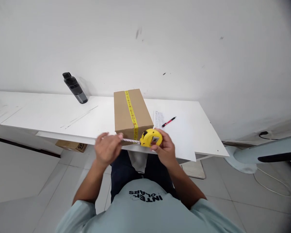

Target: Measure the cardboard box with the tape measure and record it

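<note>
A yellow tape measure (152,137) is gripped in my right hand (167,149), in front of the near right edge of the box. Its pale blade (131,140) is pulled out a short way to the left. My left hand (108,149) is closed on the blade's end; the tip is hidden by the fingers. Just beyond both hands stands a brown cardboard box (122,111) with yellow printed tape (131,113) along its top and down the near side. The blade crosses in front of this near side; whether it touches I cannot tell.
On the white table (102,121), a black bottle (75,88) stands to the left by the wall. Right of the box lie white paper (184,136) and a red and black pen (169,121). Another cardboard box (71,145) is below the table. A pale blue stand (254,152) is at right.
</note>
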